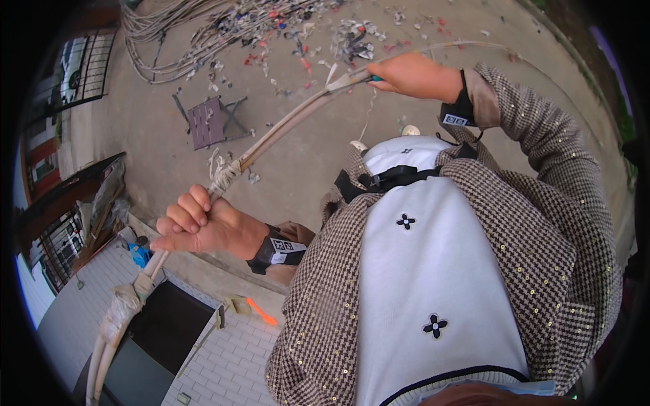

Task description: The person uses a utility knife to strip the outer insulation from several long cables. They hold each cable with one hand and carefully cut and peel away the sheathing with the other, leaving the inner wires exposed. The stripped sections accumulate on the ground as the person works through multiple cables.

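Observation:
A long bundle of pale tubes or cables (pixel 292 124), bound at several spots with tape and wrapping, runs across the view in front of me. My left hand (pixel 205 223) is closed around it, just below a knot of pale string (pixel 225 177). Below that hand, clear plastic wrapping (pixel 121 304) covers another joint. My right hand (pixel 416 76) grips the bundle farther along, where it is wrapped in pale tape (pixel 339 83). A small green-blue piece shows at the right fingertips; what it belongs to is hidden. From the right hand, a thinner length curves away to the right.
Coiled pale cables (pixel 147 56) lie on the concrete ground, with scattered scraps of tape and plastic (pixel 355 43) beside them. A small brown folding stool (pixel 205 123) stands at the left. Beyond are a brick-patterned wall (pixel 228 360), a dark doorway (pixel 170 319) and an orange object (pixel 261 311).

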